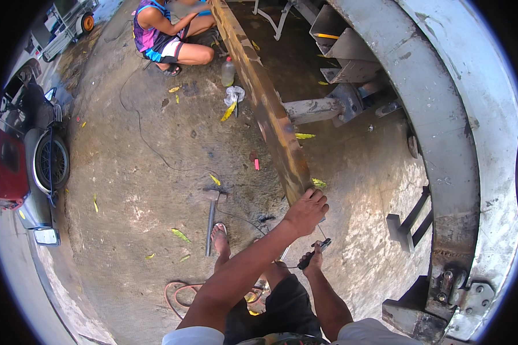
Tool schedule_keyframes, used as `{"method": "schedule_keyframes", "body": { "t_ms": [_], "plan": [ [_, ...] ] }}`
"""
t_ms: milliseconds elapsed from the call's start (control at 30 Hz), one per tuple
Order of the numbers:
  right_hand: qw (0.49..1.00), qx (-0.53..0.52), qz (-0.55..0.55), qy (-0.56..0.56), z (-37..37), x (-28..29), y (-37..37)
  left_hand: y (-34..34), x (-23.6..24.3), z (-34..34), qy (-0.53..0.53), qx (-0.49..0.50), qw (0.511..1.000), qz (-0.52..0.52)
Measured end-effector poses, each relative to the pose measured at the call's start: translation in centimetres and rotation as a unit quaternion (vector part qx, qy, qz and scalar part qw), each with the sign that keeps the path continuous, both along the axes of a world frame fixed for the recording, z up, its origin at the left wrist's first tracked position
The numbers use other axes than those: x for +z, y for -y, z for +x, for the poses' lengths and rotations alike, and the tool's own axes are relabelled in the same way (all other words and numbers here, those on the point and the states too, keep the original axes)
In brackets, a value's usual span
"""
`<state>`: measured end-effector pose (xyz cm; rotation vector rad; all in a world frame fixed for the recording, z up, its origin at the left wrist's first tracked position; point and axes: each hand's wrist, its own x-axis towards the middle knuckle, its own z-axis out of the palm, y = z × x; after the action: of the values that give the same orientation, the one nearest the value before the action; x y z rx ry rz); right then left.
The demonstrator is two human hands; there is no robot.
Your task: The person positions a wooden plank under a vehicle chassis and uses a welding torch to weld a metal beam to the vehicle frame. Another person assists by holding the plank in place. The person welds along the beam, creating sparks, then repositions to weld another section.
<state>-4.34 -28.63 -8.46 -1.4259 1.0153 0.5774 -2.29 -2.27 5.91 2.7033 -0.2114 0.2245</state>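
Stained concrete ground (126, 201), outdoors, scattered yellow leaves. Far left of both hands stood a red-and-grey motor vehicle with a spoked wheel (52, 161). Well ahead and left of the hands, a co-worker in a patterned sleeveless top (149, 23) squatted beside the beam's far part. Left of the left hand lay a hammer with a metal head and long grey handle (210, 224). Ahead of the left hand, well apart, were a cloudy plastic bottle (228, 73), upright, and a crumpled white plastic bag (234, 95); nearer, a small pink-red block (256, 164).

The long brown rust-streaked metal beam (270, 123) ran from the left hand forward past the co-worker. Left hand (307, 213) was clamped over its near end, fingers curled. Right hand (312, 260), apart from the left and just behind it, was wrapped around a black-handled rod holder (323, 245); its thin rod pointed up toward the beam end, contact couldn't be told. Right of both hands, a huge grey-painted steel frame (443, 115) curved past.
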Motion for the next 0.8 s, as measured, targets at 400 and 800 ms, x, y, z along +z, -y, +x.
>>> {"method": "schedule_keyframes", "body": {
  "t_ms": [400,800],
  "plan": [
    [0.998,0.053,0.008,-0.016,0.7,5.5,3.8,-0.4,2.2,-8.2,-0.057,0.025,0.998,0.012],
    [0.981,-0.044,0.14,-0.124,1.2,4.9,4.5,8.2,-2.1,-55.3,-0.51,0.523,0.632,-0.259]
  ]
}}
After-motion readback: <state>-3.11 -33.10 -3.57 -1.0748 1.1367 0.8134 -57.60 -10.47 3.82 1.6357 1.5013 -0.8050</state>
